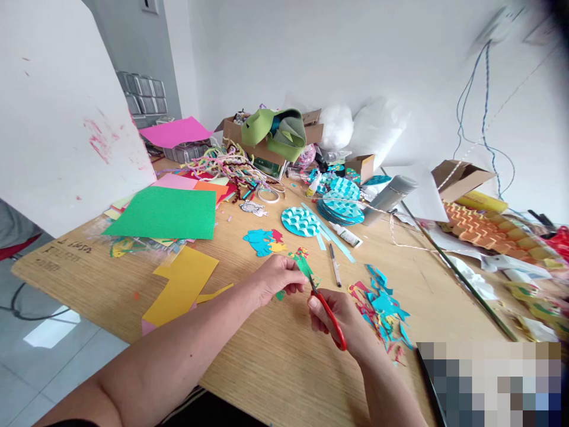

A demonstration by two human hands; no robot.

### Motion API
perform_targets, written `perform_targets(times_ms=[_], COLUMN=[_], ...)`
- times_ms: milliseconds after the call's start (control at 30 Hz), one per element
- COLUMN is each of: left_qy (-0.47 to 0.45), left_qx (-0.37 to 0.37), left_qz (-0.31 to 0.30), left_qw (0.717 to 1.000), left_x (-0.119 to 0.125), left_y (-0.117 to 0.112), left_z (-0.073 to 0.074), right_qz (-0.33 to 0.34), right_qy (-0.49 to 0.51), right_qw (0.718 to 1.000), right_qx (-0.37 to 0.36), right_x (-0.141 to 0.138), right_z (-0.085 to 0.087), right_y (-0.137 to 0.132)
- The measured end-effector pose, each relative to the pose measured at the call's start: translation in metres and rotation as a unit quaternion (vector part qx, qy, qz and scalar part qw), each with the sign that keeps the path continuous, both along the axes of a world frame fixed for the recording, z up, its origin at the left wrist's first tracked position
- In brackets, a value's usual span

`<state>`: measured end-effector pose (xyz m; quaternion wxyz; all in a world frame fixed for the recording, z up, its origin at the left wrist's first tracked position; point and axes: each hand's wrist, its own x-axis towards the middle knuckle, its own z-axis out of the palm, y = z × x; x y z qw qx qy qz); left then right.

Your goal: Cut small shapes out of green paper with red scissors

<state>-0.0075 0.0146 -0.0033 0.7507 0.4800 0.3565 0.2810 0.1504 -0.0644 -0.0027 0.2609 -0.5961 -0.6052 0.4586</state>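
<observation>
My left hand (276, 277) pinches a small green paper cutout (304, 265) above the wooden table (275, 362). My right hand (338, 317) is closed round red-handled scissors (329, 314), whose blades meet the green piece. To the right of that hand lies a heap of blue and red paper scraps (381, 305). A blue paper fish shape (262, 241) lies just beyond my left hand.
A green sheet (166, 213) and yellow sheets (182, 284) lie at left. Round blue scaled discs (300, 221), a pen (335, 265), a glue tube (347, 236), a tape roll (269, 195), boxes with felt (273, 136) and a metal bottle (391, 193) crowd the back.
</observation>
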Motion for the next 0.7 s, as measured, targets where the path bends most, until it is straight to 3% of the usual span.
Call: perform_targets(times_ms=[333, 700], left_qy=[-0.011, -0.005], left_qx=[-0.024, -0.001], left_qz=[-0.015, -0.001], left_qw=[1.0, 1.0], left_x=[-0.0009, -0.0001], left_y=[0.0007, -0.0015], left_z=[0.0, -0.001], right_qz=[-0.004, -0.006], right_qy=[0.007, -0.002], right_qw=[1.0, 1.0], right_qx=[0.003, 0.001], right_x=[0.0, -0.0001], right_z=[-0.0005, 0.0014], right_y=[-0.0003, 0.0002])
